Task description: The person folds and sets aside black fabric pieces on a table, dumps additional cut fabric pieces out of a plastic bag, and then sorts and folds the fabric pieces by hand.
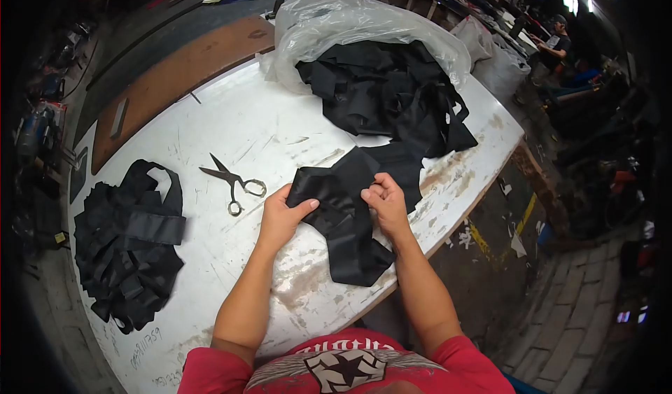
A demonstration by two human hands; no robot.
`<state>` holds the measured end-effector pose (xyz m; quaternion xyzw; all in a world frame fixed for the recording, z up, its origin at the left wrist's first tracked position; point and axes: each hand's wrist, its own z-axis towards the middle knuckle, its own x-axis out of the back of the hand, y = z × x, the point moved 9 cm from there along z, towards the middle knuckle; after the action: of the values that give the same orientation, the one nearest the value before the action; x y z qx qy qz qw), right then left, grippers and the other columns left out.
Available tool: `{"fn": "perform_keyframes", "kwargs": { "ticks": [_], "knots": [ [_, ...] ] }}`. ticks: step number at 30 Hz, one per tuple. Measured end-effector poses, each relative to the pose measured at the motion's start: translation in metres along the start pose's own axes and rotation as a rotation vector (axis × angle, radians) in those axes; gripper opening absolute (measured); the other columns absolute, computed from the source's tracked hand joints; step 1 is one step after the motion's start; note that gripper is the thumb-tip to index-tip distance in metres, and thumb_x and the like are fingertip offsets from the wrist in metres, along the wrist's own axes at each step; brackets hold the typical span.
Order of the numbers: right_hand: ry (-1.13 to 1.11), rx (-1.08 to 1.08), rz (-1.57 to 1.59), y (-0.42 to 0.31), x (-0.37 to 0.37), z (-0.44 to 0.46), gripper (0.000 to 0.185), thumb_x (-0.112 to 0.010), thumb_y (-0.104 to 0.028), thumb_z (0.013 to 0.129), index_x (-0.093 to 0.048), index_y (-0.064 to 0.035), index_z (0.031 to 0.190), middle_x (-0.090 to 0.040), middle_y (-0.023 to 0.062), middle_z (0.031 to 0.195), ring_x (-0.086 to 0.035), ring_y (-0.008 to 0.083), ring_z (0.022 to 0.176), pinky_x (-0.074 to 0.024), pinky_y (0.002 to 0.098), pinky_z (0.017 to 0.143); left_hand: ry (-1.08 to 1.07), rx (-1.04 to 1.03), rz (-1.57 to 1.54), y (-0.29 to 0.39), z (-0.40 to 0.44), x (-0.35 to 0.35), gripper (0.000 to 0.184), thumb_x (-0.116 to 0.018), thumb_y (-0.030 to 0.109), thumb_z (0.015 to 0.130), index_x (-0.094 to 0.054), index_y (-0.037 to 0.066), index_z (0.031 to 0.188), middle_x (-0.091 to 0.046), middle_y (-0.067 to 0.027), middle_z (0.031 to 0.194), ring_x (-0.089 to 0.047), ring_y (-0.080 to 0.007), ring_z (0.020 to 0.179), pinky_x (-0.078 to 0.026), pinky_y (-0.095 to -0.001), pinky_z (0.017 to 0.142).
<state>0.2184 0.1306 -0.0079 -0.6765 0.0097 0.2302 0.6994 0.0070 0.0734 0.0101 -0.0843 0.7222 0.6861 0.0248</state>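
Over the bench (203, 271), we seem to be straightening a black cloth (343, 215), our left hand (281, 215) and right hand (388, 203) each pinching it; the next move probably calls for even tension.

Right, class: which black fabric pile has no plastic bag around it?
The left pile, beside the scissors; the far pile, beyond the held cloth, spills from a plastic bag.

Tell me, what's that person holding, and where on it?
Black fabric: the left grip holds it by its left edge, and the right grip seems to pinch it farther right.
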Motion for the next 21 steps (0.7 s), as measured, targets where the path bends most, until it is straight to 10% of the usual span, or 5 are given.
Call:
{"fn": "perform_keyframes", "kwargs": {
  "ticks": [21],
  "knots": [
    [-0.099,-0.086,-0.012,0.000,-0.015,-0.005,0.024,-0.067,-0.008,0.087,-0.058,-0.0017,0.108,-0.059,-0.0026,0.086,-0.054,0.0026,0.077,-0.0443,0.0185,0.069,0.085,-0.056,-0.190,-0.009,0.005,0.005,0.042,-0.077,0.005,0.077,-0.056,-0.001,0.113,-0.065,-0.0058,0.101,-0.061,-0.0109,0.089,-0.050,-0.0251,0.082]
  ]
}}
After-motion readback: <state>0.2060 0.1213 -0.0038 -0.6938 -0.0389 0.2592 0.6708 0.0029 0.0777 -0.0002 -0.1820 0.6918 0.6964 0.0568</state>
